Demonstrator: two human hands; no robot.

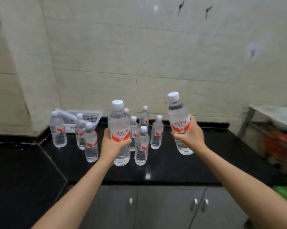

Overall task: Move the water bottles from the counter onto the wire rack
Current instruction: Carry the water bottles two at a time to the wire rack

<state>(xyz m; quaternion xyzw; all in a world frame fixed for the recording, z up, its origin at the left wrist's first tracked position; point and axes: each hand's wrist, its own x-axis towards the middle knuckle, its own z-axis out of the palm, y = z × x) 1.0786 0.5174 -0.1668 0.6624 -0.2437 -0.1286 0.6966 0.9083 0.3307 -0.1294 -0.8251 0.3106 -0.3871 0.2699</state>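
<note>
**Holding Two Bottles Above the Black Table**

Gripping is seen on both sides: a clear plastic water bottle with a white cap and an orange-and-white label point(119, 129) is held upright in the left hand point(112, 144), the fingers point(126, 142) being wrapped around its lower label. A second clear, white-capped bottle of the same kind point(179, 119) is held in the right hand point(189, 135), tilted slightly with its cap leaning left, the fingers closed around its middle. Both bottles are raised clear of the glossy black table point(164, 169), the right one held higher and further right.

Seven more small clear water bottles point(142, 146) are left standing on the table behind and between the hands. Three are grouped at the left, four nearer the centre. At the far left, against the tiled wall point(139, 55), a white perforated plastic basket point(88, 116) is set just behind the left group.

At the far right edge, a blurred metal rack with a pale top point(271, 118) is seen beside the table; its details cannot be made out. Dark grey cabinet doors with small metal handles point(169, 207) are seen below the table's near edge.
</note>
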